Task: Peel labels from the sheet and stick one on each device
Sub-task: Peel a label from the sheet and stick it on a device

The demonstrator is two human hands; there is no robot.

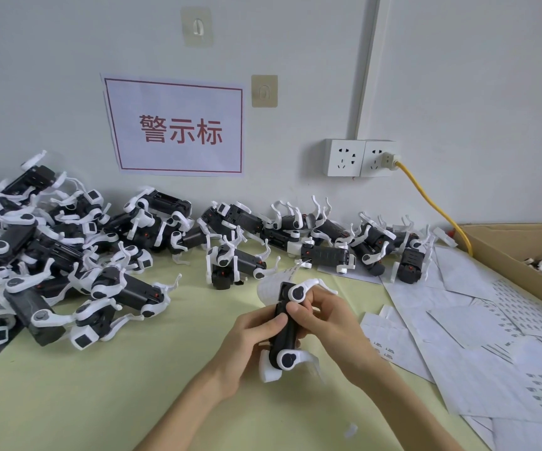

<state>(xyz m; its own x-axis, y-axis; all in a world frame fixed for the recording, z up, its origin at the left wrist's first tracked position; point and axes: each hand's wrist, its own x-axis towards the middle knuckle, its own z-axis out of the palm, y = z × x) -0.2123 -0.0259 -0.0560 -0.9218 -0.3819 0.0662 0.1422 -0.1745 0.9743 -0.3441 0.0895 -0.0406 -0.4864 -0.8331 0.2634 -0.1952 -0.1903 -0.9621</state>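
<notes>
From the head view, both hands meet over the pale green surface [100,385], in front of the red-lettered wall sign [178,125]. The left hand [246,340] curls round a black-and-white device [287,330], its fingers [272,320] wrapped on the dark body. The right hand [325,317] pinches the same device from the other side, thumb pressed on its top face. A curled label sheet [271,288] sticks up just behind the device, between it and the sign. A heap of devices [68,255] lies below and left of the sign. Loose sheets [474,320] spread right of the hands, beside a cardboard box [516,255].
</notes>
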